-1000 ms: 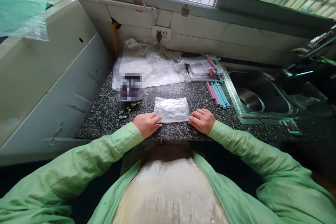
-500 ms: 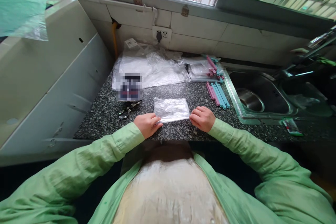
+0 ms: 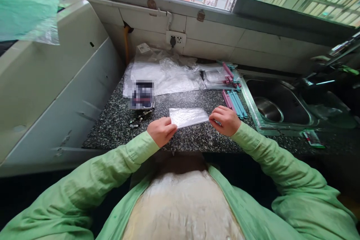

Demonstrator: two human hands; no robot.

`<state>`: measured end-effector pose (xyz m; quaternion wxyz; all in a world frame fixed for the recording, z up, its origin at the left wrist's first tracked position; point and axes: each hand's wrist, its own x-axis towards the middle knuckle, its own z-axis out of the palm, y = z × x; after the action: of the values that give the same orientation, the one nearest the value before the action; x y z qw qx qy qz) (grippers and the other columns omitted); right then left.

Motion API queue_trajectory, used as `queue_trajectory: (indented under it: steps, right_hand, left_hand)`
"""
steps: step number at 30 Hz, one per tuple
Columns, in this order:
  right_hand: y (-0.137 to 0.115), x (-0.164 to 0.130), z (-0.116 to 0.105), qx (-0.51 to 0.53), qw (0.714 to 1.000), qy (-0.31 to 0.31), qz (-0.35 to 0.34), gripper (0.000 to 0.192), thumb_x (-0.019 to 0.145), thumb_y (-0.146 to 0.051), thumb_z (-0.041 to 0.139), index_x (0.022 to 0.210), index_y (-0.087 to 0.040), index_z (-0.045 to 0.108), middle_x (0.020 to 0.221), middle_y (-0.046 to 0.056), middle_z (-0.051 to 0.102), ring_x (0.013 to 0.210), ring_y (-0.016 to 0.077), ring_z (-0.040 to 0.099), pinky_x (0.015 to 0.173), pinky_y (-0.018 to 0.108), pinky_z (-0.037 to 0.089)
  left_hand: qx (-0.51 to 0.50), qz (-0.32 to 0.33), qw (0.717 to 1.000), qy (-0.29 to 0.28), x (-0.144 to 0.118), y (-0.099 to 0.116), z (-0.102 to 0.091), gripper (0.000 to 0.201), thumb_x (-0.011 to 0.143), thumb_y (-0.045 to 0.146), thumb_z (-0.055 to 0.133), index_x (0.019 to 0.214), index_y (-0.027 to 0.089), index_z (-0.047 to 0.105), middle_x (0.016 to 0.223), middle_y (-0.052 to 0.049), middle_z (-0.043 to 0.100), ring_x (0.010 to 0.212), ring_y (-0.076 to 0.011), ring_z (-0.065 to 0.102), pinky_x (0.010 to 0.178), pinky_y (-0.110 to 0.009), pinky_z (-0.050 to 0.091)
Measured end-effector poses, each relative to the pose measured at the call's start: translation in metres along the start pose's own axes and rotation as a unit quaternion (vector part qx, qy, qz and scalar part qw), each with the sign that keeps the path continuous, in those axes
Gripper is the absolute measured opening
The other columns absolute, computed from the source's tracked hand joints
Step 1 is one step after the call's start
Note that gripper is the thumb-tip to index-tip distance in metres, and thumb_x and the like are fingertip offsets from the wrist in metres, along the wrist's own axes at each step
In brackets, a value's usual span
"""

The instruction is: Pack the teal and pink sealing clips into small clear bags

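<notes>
Two bare hands are set apart in front of us, with one flat, rectangular, clear-white plastic packet point(image 3: 189, 117) stretched between them. Our left hand point(image 3: 162, 131) pinches its near left corner between thumb and fingers; our right hand point(image 3: 225, 120) is curled, its fingertips closed on the near right corner. The long axis runs from hand to hand, rising a little toward the right one as we look down, and the sheet spreads away from us beyond the line of the fingers. Neither hand is nearer, since each touches an end. We cannot tell whether the packet's far edge rests on the speckled black-and-grey stone counter point(image 3: 194, 140). Just beyond the right hand lies a row of slim pink and blue plastic strips point(image 3: 239, 105); farther off, beyond the left hand, spreads a crumpled heap of clear plastic bags point(image 3: 168, 77).
</notes>
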<state>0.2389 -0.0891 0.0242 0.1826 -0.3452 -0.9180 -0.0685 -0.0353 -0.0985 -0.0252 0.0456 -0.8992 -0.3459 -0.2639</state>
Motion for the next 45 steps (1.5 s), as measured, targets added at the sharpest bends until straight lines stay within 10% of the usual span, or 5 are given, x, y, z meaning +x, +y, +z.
queue_trajectory:
  steps: [13, 29, 37, 45]
  right_hand:
    - [-0.026, 0.026, 0.02, -0.05, 0.998, 0.036, -0.022, 0.024, 0.082, -0.035, 0.045, 0.076, -0.02, 0.062, 0.076, 0.004, 0.059, 0.073, 0.0158, 0.042, 0.066, 0.031, 0.03]
    - [0.016, 0.021, -0.033, 0.136, 0.98, 0.079, 0.121, 0.023, 0.078, -0.038, 0.05, 0.082, -0.019, 0.064, 0.076, 0.006, 0.06, 0.073, 0.0163, 0.053, 0.07, 0.033, 0.043]
    - [-0.016, 0.08, -0.019, 0.117, 0.993, 0.031, -0.006, 0.019, 0.075, -0.036, 0.055, 0.076, -0.019, 0.063, 0.073, 0.004, 0.06, 0.07, 0.0143, 0.048, 0.068, 0.03, 0.04]
    - [-0.013, 0.087, -0.012, 0.172, 0.983, 0.061, 0.015, 0.019, 0.078, -0.028, 0.049, 0.064, -0.018, 0.055, 0.067, 0.002, 0.059, 0.065, 0.0112, 0.047, 0.067, 0.027, 0.039]
  left_hand:
    - [-0.048, -0.049, 0.997, 0.028, 0.016, 0.001, -0.016, 0.024, 0.081, 0.026, 0.041, 0.071, 0.017, 0.061, 0.062, -0.002, 0.049, 0.058, -0.0096, 0.045, 0.054, -0.021, 0.035]
    - [-0.272, -0.159, 0.945, 0.084, 0.05, -0.009, -0.039, 0.015, 0.075, 0.023, 0.049, 0.066, 0.013, 0.057, 0.063, 0.0, 0.045, 0.054, -0.0076, 0.04, 0.051, -0.022, 0.038]
    - [-0.23, -0.105, 0.965, 0.073, 0.067, 0.0, -0.043, 0.013, 0.074, 0.021, 0.05, 0.068, 0.013, 0.058, 0.065, -0.001, 0.046, 0.061, -0.0096, 0.043, 0.058, -0.024, 0.039]
    - [-0.269, -0.143, 0.95, 0.077, 0.044, -0.013, -0.031, 0.021, 0.07, 0.035, 0.058, 0.065, 0.014, 0.06, 0.064, 0.0, 0.044, 0.061, -0.0098, 0.043, 0.057, -0.024, 0.039]
